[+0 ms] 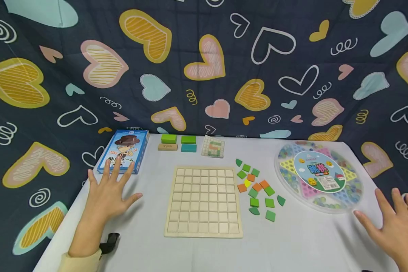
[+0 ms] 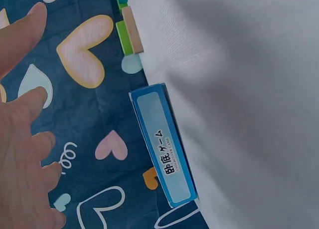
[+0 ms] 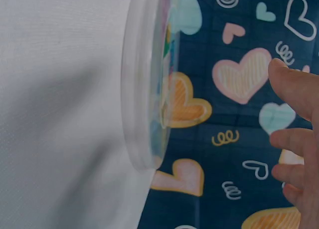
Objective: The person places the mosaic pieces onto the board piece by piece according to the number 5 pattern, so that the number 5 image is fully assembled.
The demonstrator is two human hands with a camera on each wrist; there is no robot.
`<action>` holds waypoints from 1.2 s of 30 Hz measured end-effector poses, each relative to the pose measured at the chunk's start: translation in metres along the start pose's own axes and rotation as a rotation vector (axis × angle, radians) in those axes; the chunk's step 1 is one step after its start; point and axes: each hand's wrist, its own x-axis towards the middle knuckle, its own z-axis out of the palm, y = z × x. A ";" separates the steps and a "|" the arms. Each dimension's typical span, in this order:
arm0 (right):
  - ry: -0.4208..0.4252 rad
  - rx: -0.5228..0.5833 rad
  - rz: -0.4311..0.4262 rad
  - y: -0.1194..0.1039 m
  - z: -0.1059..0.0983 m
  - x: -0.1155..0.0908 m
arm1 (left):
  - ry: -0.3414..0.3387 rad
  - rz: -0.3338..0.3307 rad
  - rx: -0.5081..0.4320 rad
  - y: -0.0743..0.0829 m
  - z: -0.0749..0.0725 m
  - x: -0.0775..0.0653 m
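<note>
1. Box (image 1: 130, 147), blue and rectangular, brown-hatted cartoon on its face, sits left of centre.
2. Round clear-plastic case (image 1: 319, 175), blue-labelled, colourful star pattern, right of centre.
3. Left hand (image 1: 110, 194) spread wide, near the box.
4. Right hand (image 1: 396, 224), lower right, equally wide.

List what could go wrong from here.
Small, loose green, orange and yellow tiles lie beside the square beige gridded board; a careless sweep might scatter them. The left hand is near the blue rectangular box and might bump it. The nearby right hand might nudge the round transparent plastic case.
</note>
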 end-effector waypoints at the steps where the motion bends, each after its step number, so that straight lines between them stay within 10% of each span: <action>1: 0.001 0.003 -0.003 -0.001 0.001 0.000 | 0.002 0.003 -0.002 0.000 0.000 0.000; 10: -0.086 -0.020 -0.059 -0.028 -0.003 0.019 | -0.008 0.087 -0.055 0.016 -0.002 0.009; 20: 0.032 0.279 -0.452 -0.113 0.019 0.068 | -0.175 0.250 -0.334 0.075 0.018 0.030; 30: -0.304 0.590 -0.479 -0.209 0.073 0.121 | -0.425 0.265 -0.548 0.087 0.034 0.034; 36: -0.492 0.691 -0.437 -0.240 0.091 0.145 | -0.447 0.307 -0.630 0.077 0.043 0.031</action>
